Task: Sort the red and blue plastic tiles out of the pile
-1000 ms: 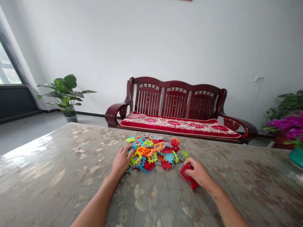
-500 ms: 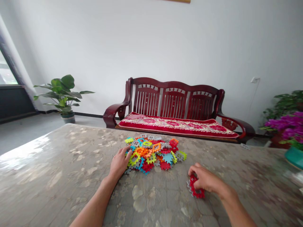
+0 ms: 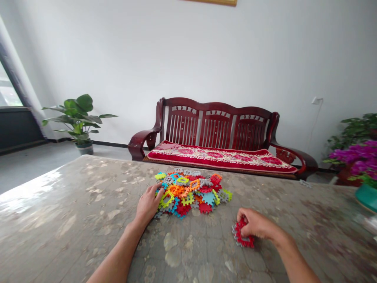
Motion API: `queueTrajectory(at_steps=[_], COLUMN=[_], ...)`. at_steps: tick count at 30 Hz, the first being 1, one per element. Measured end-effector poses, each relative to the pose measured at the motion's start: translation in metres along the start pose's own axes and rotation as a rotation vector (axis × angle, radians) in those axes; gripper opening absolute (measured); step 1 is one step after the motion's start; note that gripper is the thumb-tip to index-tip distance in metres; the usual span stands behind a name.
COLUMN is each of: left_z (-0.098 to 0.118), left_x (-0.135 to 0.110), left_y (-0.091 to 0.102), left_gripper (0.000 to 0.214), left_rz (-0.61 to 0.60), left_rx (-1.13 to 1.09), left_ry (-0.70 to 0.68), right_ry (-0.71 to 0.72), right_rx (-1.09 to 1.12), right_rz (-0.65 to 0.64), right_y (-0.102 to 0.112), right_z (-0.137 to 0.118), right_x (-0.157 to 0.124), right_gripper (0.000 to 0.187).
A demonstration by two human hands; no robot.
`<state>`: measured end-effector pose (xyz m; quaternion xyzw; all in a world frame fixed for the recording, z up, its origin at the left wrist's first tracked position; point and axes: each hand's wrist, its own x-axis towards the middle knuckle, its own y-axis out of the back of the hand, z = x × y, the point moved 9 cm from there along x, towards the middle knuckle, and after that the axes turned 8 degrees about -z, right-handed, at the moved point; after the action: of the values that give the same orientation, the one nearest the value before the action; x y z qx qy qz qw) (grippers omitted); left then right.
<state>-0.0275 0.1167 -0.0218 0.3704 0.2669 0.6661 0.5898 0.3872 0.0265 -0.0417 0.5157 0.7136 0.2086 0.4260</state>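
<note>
A heap of flat, toothed plastic pieces [image 3: 193,190] in red, orange, green, blue and grey lies in the middle of the table [image 3: 73,212]. My left hand [image 3: 149,204] rests palm down at the heap's left edge, its fingers spread over the nearest pieces. To the right, apart from the heap, my right hand [image 3: 256,224] curls its fingers round a few red and grey pieces [image 3: 242,237] that lie on the table. What sits under the palm is hidden.
Beyond the table stands a dark wooden bench [image 3: 218,133] with a red cushion. A leafy plant [image 3: 78,118] is on the floor at the left. A teal pot of purple flowers [image 3: 363,173] sits at the table's right edge.
My right hand has drawn the red pieces away from the heap, to the right and nearer to me, and set them down on the table. The left hand has stayed put.
</note>
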Motion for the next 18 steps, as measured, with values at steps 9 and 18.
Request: queueTrajectory(at_steps=[9, 18], left_z=[-0.001, -0.002], left_x=[0.001, 0.001], left_y=[-0.003, -0.004], left_gripper=[0.044, 0.043], left_rz=[-0.021, -0.018], left_rx=[0.0, -0.015], left_ry=[-0.005, -0.021], right_ry=[0.209, 0.27], right_rx=[0.402, 0.51], right_rz=[0.184, 0.536], right_y=[0.014, 0.029], right_z=[-0.008, -0.01], right_x=[0.013, 0.033], right_gripper=[0.017, 0.042])
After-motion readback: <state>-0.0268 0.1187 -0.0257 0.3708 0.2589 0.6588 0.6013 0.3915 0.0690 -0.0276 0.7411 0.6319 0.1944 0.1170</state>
